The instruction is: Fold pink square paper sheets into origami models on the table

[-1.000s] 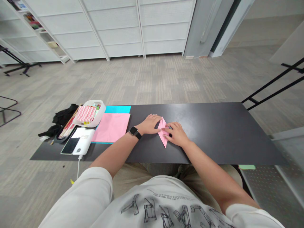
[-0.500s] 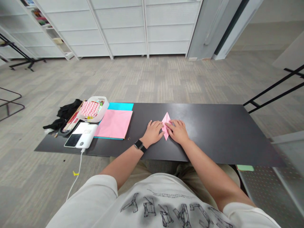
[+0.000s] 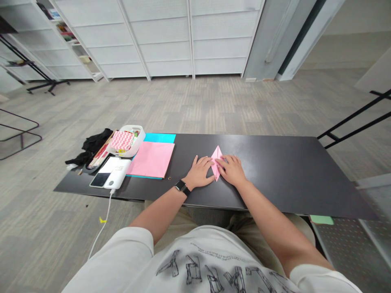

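Observation:
A small folded pink paper (image 3: pixel 216 159), kite-shaped with a point away from me, lies on the black table (image 3: pixel 275 171). My left hand (image 3: pixel 200 172) rests flat on the table with its fingertips on the paper's left edge; a dark watch is on that wrist. From the other side, my right hand (image 3: pixel 233 169) lies flat with fingers spread over the paper's right edge. Both hands press the paper down between them, and its lower part is partly covered by the fingers.
At the table's left are a pink sheet (image 3: pixel 152 159) on a cyan sheet (image 3: pixel 160 137), a white tray (image 3: pixel 125 141) of craft supplies, a white device with a phone (image 3: pixel 110 178) and cable, and black cloth (image 3: pixel 94 143). Black railing stands at right.
The folded paper was turned and now lies shorter between my hands. Both hands shifted slightly and stay pressed on its two sides. The camera view drifted a little.

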`<state>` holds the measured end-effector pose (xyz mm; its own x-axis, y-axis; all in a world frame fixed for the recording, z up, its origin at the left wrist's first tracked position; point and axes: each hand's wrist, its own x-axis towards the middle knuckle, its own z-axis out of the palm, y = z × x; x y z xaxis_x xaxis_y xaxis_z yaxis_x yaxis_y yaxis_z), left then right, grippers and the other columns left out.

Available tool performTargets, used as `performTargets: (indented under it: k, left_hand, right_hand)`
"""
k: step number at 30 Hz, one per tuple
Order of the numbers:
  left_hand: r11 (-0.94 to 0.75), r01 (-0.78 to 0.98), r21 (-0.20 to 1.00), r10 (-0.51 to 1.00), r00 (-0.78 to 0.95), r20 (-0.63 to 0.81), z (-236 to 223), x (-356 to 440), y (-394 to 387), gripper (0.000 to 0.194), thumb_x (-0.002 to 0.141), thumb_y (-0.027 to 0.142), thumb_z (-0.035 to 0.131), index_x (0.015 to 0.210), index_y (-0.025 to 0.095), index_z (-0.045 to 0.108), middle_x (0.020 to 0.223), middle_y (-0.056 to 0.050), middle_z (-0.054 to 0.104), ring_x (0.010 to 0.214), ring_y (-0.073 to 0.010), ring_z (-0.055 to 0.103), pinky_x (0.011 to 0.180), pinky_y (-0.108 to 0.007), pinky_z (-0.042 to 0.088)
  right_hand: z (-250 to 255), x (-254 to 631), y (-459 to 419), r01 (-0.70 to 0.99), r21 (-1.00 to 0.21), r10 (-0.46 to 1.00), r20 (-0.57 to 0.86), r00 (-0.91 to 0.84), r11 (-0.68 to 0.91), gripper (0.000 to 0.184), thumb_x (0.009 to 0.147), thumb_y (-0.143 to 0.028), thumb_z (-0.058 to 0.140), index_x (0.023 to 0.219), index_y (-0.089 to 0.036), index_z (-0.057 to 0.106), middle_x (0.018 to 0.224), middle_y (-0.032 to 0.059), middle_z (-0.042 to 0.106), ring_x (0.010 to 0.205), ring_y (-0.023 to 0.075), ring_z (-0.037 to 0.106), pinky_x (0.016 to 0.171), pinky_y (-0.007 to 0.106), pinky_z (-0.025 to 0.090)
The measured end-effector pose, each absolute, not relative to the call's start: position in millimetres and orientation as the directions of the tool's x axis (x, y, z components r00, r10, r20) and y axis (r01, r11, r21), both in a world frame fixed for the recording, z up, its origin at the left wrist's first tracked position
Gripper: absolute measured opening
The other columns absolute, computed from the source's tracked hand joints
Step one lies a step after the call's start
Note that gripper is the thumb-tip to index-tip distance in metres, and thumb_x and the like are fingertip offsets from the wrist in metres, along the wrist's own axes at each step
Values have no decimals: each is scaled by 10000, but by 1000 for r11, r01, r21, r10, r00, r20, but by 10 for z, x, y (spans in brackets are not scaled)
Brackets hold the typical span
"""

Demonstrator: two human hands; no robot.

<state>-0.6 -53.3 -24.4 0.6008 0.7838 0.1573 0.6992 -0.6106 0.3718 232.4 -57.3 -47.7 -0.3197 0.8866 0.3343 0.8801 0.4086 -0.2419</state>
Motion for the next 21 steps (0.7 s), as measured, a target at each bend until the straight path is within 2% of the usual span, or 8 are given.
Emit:
performTargets:
  k: [4, 8, 11, 15, 18, 21]
  left_hand:
    - [-589, 705, 395, 800, 578, 161, -254, -1, -524, 469, 1064, 481, 504, 1467, 248, 555, 1588, -103, 569, 1533, -270, 453, 1358, -606, 149]
    - [-597, 706, 383, 798, 574, 186, -287, 33, -527, 651, 971, 623, 642, 1486, 236, 548, 1581, -125, 566, 1527, -309, 451, 1359, -625, 127]
    - [-602, 706, 373, 793, 581, 183, -291, 46, -531, 721, 908, 627, 721, 1493, 242, 552, 1577, -129, 563, 1527, -328, 444, 1356, -637, 128]
    - [-617, 699, 361, 782, 595, 185, -261, 36, -536, 728, 897, 611, 738, 1507, 258, 557, 1594, -124, 544, 1534, -340, 429, 1355, -645, 138]
    - [-656, 673, 342, 751, 626, 211, -231, 20, -542, 604, 933, 518, 708, 1482, 291, 601, 1631, -99, 519, 1564, -341, 389, 1358, -647, 124]
    - [-693, 645, 323, 719, 653, 238, -212, 6, -545, 388, 966, 304, 620, 1343, 322, 710, 1606, -38, 562, 1550, -304, 409, 1366, -640, 77]
  right_hand:
    - [-503, 2327, -552, 877, -236, 878, 352, -324, 418, 374, 1037, -352, 578, 1372, -322, 741, 1367, 116, 668, 1261, 328, 545, 1191, 584, 340]
    - [-510, 2340, -538, 872, -248, 877, 354, -324, 422, 365, 1037, -352, 582, 1360, -319, 749, 1360, 120, 671, 1257, 328, 552, 1170, 567, 367]
    - [-507, 2348, -532, 873, -262, 886, 339, -315, 411, 362, 1036, -363, 587, 1356, -326, 754, 1366, 114, 669, 1263, 332, 556, 1160, 562, 380]
    - [-501, 2357, -516, 869, -271, 887, 337, -317, 414, 356, 1032, -368, 599, 1344, -344, 767, 1370, 117, 673, 1273, 351, 561, 1154, 582, 387]
    - [-501, 2401, -486, 856, -298, 885, 340, -317, 422, 397, 1044, -326, 562, 1405, -341, 727, 1359, 108, 699, 1258, 337, 592, 1134, 562, 420]
    - [-514, 2486, -445, 829, -350, 884, 336, -325, 437, 485, 1029, -226, 512, 1481, -314, 663, 1369, 91, 724, 1275, 320, 608, 1125, 544, 451]
